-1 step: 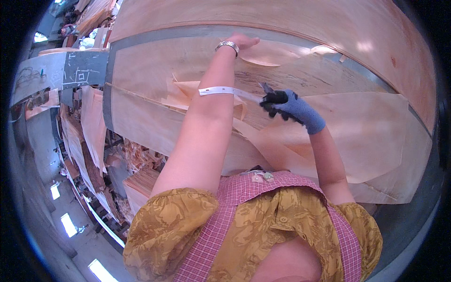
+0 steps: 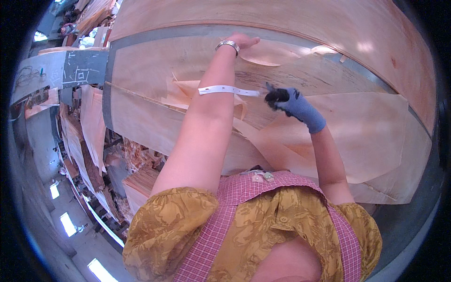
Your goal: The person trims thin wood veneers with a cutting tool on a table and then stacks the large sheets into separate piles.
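Observation:
My left hand [image 2: 243, 41], bare with a metal bracelet [image 2: 228, 46] at the wrist, rests at the far edge of a thin wood veneer sheet [image 2: 155, 61]. Its thumb is stretched to the right and the hand looks flat and open. A white tape strip with small holes [image 2: 221, 89] lies across my left forearm. Just beyond the strip's right end is my right hand [image 2: 293, 107], in a blue glove with black fingers. Those fingers are curled closed, and a dark pointed shape at them is too blurred to name. Under it lies a darker, streaked veneer patch [image 2: 300, 77].
A large curved veneer sheet [image 2: 282, 11] spans the far side. Torn veneer pieces [image 2: 188, 89] stick up left of centre. To the left are a grey surface with chalk marks [image 2: 84, 61], hanging veneer [image 2: 92, 122] and a heap of scraps [image 2: 141, 155].
My right hand has shifted slightly to the right, and the strip's right end now shows beside the fingers. The left arm has stayed in place.

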Demonstrator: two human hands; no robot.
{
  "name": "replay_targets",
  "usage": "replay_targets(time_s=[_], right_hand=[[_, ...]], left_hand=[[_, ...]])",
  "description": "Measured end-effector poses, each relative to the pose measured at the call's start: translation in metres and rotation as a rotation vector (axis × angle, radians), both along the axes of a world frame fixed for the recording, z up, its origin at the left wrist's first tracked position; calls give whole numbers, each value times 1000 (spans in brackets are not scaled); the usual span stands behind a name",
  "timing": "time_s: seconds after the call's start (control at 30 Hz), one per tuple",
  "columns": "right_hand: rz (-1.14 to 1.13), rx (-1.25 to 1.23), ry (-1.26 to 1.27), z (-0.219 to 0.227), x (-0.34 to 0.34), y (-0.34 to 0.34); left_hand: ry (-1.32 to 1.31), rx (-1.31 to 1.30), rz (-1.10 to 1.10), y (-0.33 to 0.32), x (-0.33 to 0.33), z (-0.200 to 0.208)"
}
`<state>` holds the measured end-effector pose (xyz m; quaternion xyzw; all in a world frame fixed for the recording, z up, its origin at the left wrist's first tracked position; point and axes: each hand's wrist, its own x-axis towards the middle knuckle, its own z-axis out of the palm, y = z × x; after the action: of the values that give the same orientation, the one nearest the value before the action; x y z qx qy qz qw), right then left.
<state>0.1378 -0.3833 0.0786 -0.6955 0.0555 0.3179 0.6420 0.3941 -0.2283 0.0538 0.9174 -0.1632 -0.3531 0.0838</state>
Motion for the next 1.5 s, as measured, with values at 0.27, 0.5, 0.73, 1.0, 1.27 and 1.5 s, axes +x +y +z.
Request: replay_targets(time_s=[0.27,0.5,0.73,1.0,1.27,1.5], right_hand=[[-409,486,-223,34,45,58],[-259,591,-129,33,44,79],[31,272,-19,74,22,35],[-220,-138,179,104,-22,-49],[-668,-203,27,60,19,-95],[-817,-13,102,-16,20,-99]], left_hand=[[90,48,-33,-12,10,-7],[-54,35,-134,-4,10,-22],[-222,-20,-170,-2,-4,-33],[-685,-253,-9,11,-65,-41],[-752,-767,-311,-66,-134,-56],[-599,-800,-255,-68,-130,-48]])
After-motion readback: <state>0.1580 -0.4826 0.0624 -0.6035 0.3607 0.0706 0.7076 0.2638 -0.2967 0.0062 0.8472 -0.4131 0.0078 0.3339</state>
